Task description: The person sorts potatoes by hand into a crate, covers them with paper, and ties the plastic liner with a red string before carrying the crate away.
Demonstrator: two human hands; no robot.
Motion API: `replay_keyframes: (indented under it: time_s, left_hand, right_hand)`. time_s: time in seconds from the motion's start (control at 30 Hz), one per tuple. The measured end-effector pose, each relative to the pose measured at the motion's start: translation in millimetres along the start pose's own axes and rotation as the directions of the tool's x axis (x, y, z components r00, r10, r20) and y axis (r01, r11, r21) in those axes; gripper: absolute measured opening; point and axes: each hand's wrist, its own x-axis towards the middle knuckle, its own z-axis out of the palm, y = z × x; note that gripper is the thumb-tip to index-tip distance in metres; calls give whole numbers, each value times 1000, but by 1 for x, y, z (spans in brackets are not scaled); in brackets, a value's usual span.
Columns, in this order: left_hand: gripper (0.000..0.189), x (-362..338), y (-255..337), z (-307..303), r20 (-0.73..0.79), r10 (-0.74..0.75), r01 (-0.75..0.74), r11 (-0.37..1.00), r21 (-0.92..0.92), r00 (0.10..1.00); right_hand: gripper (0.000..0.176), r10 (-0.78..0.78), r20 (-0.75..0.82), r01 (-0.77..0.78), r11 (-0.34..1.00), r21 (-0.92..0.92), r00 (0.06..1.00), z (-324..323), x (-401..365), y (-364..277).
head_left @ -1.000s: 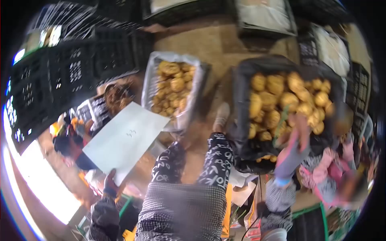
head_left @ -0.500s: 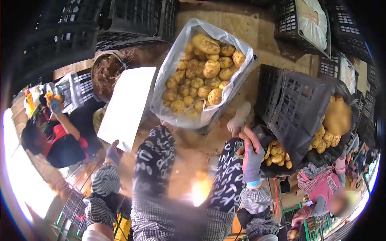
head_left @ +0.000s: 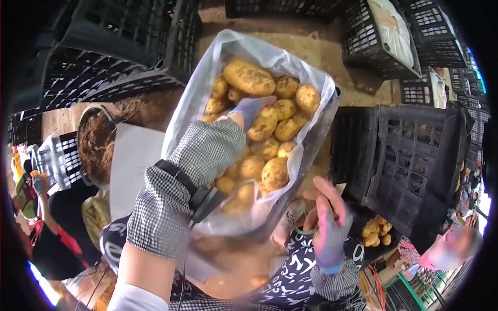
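Observation:
My left hand (head_left: 251,110), in a grey-purple glove, reaches among the potatoes (head_left: 262,124) in a crate lined with clear plastic (head_left: 316,140). One pink fingertip shows beside a potato; the other fingers are hidden, so its grip is unclear. Over my right thigh, my gloved right hand (head_left: 328,220) has its fingers curled, beside a thin green loop (head_left: 298,217); what it holds is too small to make out. The white board (head_left: 136,166) rests left of the crate, partly behind my left sleeve.
A round container of brown matter (head_left: 97,147) is at left. Black crates (head_left: 124,31) stand behind it. A tilted black crate (head_left: 410,155) is at right, near a small potato pile (head_left: 376,230). One person (head_left: 57,223) is at far left, another (head_left: 451,249) at lower right.
My left hand has let go of the white board and moved right, into the potato crate. The view has shifted closer to the crate. My right hand remains by my thigh.

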Motion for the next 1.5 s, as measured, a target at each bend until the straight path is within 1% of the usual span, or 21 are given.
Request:
replay_keyframes:
  time_s: [0.1,0.27,0.3,0.37,0.4,0.47,0.57,0.63,0.73,0.83,0.87,0.93,1.0,1.03,1.1,1.13,1.23,1.33,1.4,1.47,1.5]
  left_hand:
    - [34,-24,6,6,107,70,-54,988,-146,992]
    - [39,41,9,19,207,336,-256,907,-335,919]
    - [59,46,0,12,215,500,-408,839,-360,839]
    - [75,-19,17,15,234,657,-652,750,-111,716]
    - [79,-43,21,20,243,685,-675,725,-137,686]
    - [87,-82,20,36,271,734,-712,675,-196,622]
    - [97,-123,5,61,345,677,-478,717,-508,650]
    - [102,-134,-2,76,330,683,-480,708,-518,652]
    - [94,-144,-6,86,289,709,-474,665,-577,644]
    - [85,-138,-4,88,295,794,-709,608,-357,531]
    - [78,-139,-5,91,286,794,-816,575,-64,537]
    - [79,-127,-18,99,271,832,-769,552,-323,484]
    - [84,-123,-21,108,252,873,-700,486,-523,418]
    - [87,-123,-22,110,263,867,-755,499,-426,424]
    - [93,-120,-24,113,278,856,-839,498,-219,436]
    - [91,-118,-23,114,249,907,-941,329,86,340]
    - [90,-125,-21,119,230,880,-907,418,43,416]
    - [77,-117,-18,111,269,835,-802,541,-252,479]
    - [73,-121,-18,113,254,826,-780,560,-278,503]
    - [68,-118,-20,117,246,859,-841,499,-208,449]
    - [68,-115,-19,115,305,845,-830,512,-221,440]
  right_hand:
    - [38,-278,133,302,925,-230,951,-7,20,22]
    - [40,-402,131,399,916,51,906,12,51,18]
    - [40,-421,122,409,906,112,899,10,58,24]
    - [52,-433,210,424,902,85,877,5,70,41]
    - [57,-439,240,442,896,43,866,7,73,45]
    - [78,-572,313,620,781,-73,758,13,74,44]
    - [83,-728,355,792,606,-68,587,12,66,39]
    - [85,-807,358,864,504,2,470,11,62,29]
    - [80,-722,324,743,665,79,611,-1,48,27]
    - [81,-850,440,915,111,-388,290,-26,48,32]
    - [77,-842,476,854,-36,-519,254,-31,46,34]
    - [74,-808,321,849,370,-378,494,-29,31,32]
    - [69,-771,263,811,518,-273,580,-32,32,35]
    - [67,-749,233,784,584,-214,621,-34,32,36]
    - [67,-859,251,884,380,-272,446,-41,39,39]
    - [66,-870,277,880,293,-375,407,-43,36,39]
    - [64,-861,238,873,367,-321,450,-44,37,41]
    - [58,-894,228,897,305,-321,386,-51,49,43]
    - [60,-785,256,824,520,-223,564,-56,41,39]
    - [62,-610,331,550,793,263,720,-56,26,31]
    - [63,-508,360,327,827,458,782,-56,21,26]
